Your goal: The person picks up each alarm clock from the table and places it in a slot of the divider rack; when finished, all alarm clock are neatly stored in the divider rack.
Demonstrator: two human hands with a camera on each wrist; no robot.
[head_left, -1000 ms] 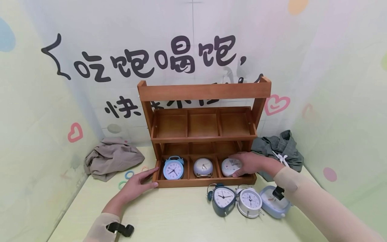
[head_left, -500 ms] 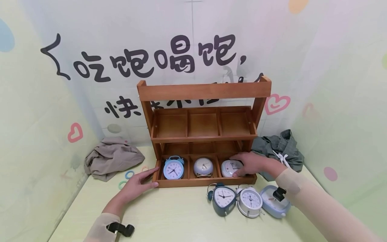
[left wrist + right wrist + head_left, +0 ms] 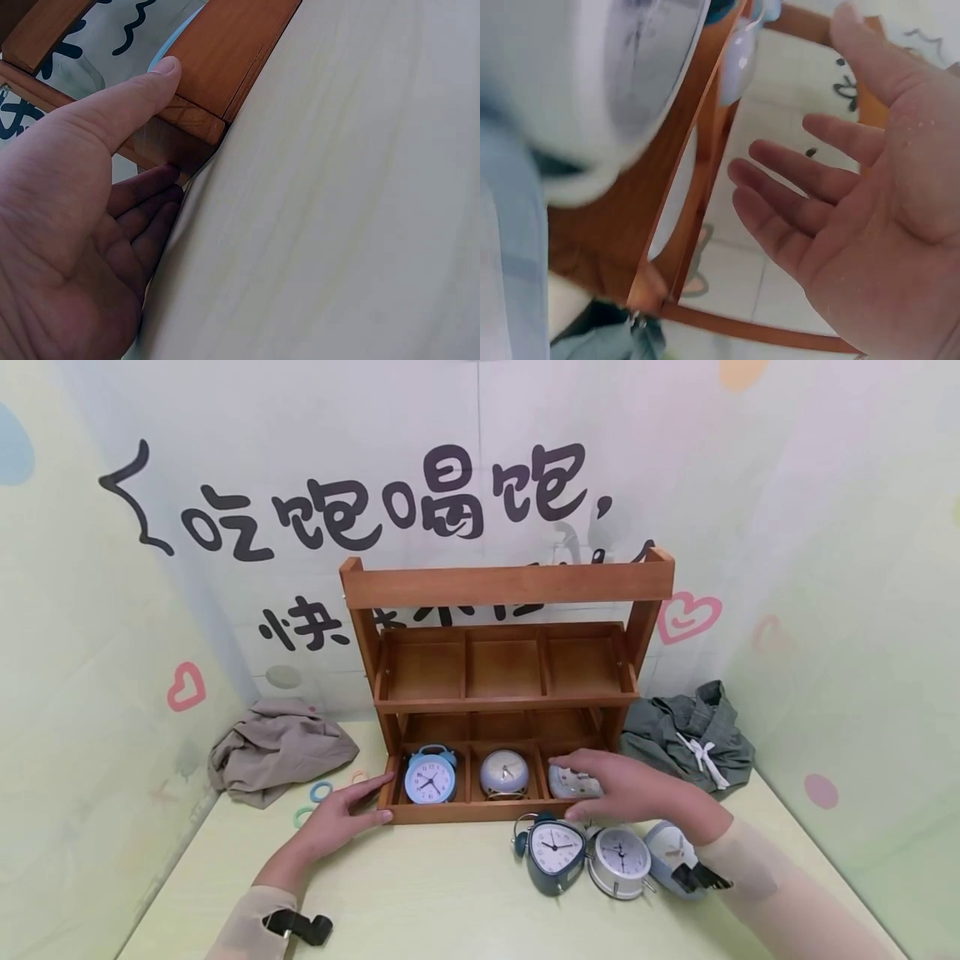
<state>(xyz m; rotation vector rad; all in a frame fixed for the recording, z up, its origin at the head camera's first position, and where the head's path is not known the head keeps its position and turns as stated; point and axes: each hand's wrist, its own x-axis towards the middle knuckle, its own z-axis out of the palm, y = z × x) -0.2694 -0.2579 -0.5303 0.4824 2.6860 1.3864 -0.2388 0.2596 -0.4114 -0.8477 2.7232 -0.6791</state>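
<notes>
The pale lavender-white rounded clock (image 3: 573, 782) sits in the lower right compartment of the brown wooden two-tier shelf (image 3: 510, 812), partly hidden behind the person's right hand (image 3: 626, 789). That hand's fingers are spread and hold nothing; from here I cannot tell whether a fingertip grazes the clock's edge. The left hand (image 3: 337, 822) braces the shelf's near left corner, thumb on the front board and the other fingers loosely bent against the side, a steadying touch rather than a clasp. The step looks like settling the clock in its place. Doing it well, I'd say, means letting the face sit squarely forward, like the sky-blue twin-bell alarm clock (image 3: 431, 779) in the left compartment, then lifting the right hand up and back. The thumb hangs close to the dark teal triangular clock (image 3: 556, 847), with the white round metal-legged clock (image 3: 619, 853) just beside it, so a low sweep could topple either. The left hand should press lightly, lest the shelf slide.
</notes>
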